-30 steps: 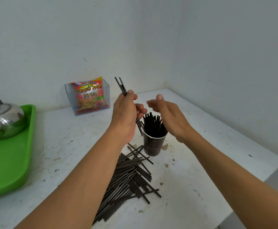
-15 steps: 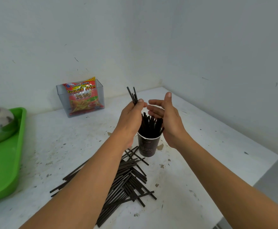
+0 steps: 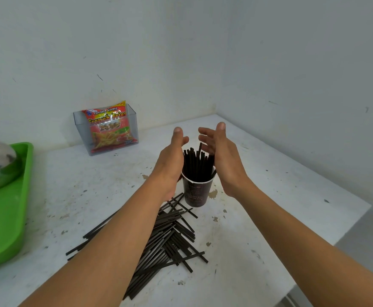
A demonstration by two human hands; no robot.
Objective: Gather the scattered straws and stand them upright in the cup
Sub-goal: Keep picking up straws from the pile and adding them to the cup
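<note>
Our left hand [image 3: 172, 162] stands open, fingers straight and thumb up, palm turned inward, gripping nothing. Our right hand [image 3: 222, 158] mirrors it, equally open and empty, palm facing the left. Between the two palms rises the bundle of thin black plastic straws [image 3: 196, 162], standing near upright in the dark brown paper cup [image 3: 197, 192]. The palms flank that bundle closely, though we cannot tell whether either touches it.

Outward from the cup's base and toward us, the loose heap of the same black straws [image 3: 170, 235] lies flat on the scuffed white table [image 3: 280, 207], just beside the cup and partly under our left forearm. Most of these straws run diagonally, from near-left up toward the cup at far-right, with a few crossed over them.

We judge the left hand the nearer one to the heap, which lies below and behind that wrist. The coming reach would go down and back toward us, with the fingers closing across the straws' length.
</note>
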